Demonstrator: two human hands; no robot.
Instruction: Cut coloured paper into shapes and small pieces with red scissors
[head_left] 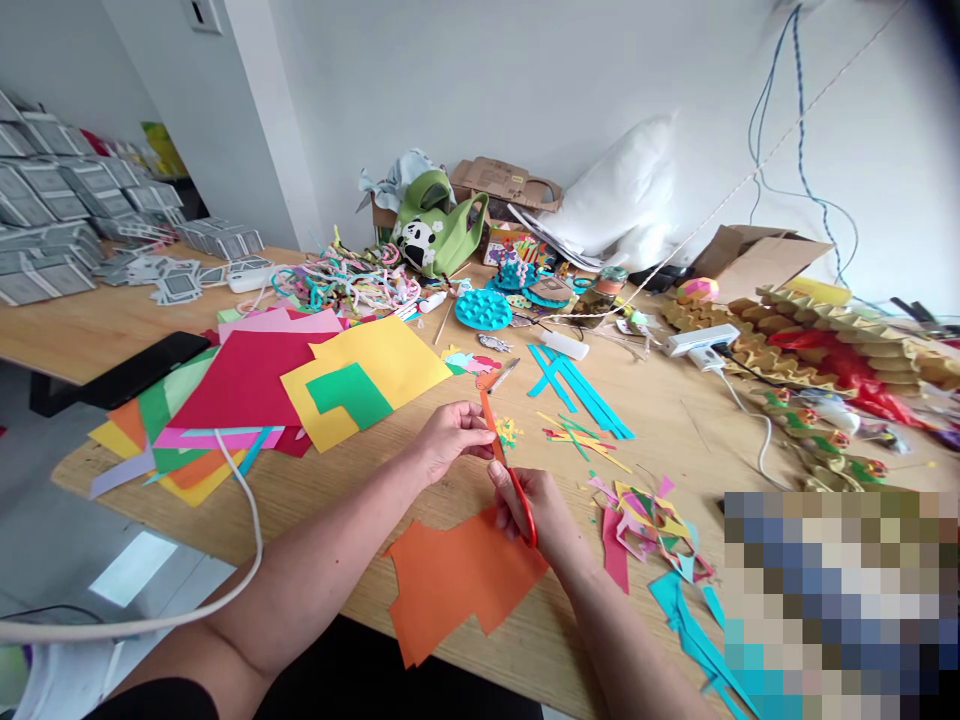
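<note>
In my right hand [541,505] is a pair of scissors [530,525] with red handles, pointing away from me. My left hand [455,440] pinches a narrow orange paper strip [488,412], right where the scissors reach; whether the blades touch the strip is hard to see. Under my right hand lies a larger orange paper sheet [450,580] with notched edges, partly over the table's front edge. Tiny yellow and green paper bits [510,432] are scattered just beyond my hands. A pen-like tool [504,374] lies past the strip.
Coloured paper sheets [247,375] are piled at left beside a black phone-like slab [142,370]. Blue strips [581,390] and paper scraps [645,520] lie to the right. A green bag [442,225], a power strip [701,340] and egg cartons [817,335] stand farther back. A white cable [251,520] crosses at left.
</note>
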